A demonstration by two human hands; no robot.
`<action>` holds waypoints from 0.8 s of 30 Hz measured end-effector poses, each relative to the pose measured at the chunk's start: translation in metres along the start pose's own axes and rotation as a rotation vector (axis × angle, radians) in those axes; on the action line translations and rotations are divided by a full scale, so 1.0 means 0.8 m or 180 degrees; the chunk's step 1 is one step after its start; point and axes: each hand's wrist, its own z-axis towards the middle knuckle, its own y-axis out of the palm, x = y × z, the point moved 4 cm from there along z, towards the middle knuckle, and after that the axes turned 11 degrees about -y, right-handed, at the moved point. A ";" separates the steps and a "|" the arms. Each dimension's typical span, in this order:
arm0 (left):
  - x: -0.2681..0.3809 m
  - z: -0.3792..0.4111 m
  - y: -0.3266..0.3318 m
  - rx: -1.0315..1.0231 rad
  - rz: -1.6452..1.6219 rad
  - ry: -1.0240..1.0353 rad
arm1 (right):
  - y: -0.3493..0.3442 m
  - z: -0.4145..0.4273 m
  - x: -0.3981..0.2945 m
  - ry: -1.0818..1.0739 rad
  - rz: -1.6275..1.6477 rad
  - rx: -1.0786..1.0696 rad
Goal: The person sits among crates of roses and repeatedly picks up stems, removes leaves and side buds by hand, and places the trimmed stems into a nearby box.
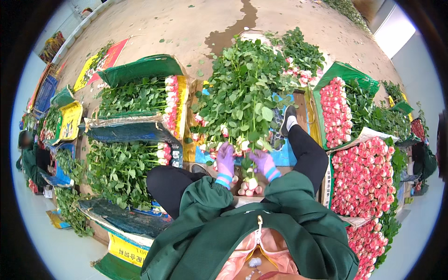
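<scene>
My left hand (225,159), in a lilac glove with a striped cuff, is raised at the near edge of a large heap of leafy cut roses (241,87). Its fingers are bent upward, and whether they hold anything cannot be made out. My right hand (263,162), gloved the same way, has its fingertips against a leafy rose stem (252,140); how firmly they close is unclear. Just below and between the hands, a small cluster of pale rose heads (249,187) points towards my lap. More pink-and-white rose heads (241,145) show under the heap's near edge.
Packed pink roses (362,176) stand at my right, with another wrapped bundle (335,112) beyond. Leafy bundles (122,171) lie between dark wrapping sheets (129,131) at my left. Co-workers (33,161) sit at both far sides. A wet streak (231,31) marks the floor ahead.
</scene>
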 end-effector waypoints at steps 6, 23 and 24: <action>0.009 -0.001 0.016 0.0217 -0.0204 -0.0168 | -0.013 0.014 0.043 -0.0549 -0.1652 0.0515; -0.001 -0.002 0.007 -0.0126 -0.0191 -0.0304 | -0.064 -0.042 -0.257 -0.0658 0.2091 -0.0407; 0.001 -0.002 0.007 -0.0180 -0.0181 -0.0274 | -0.070 -0.038 -0.259 -0.0581 0.2372 -0.0438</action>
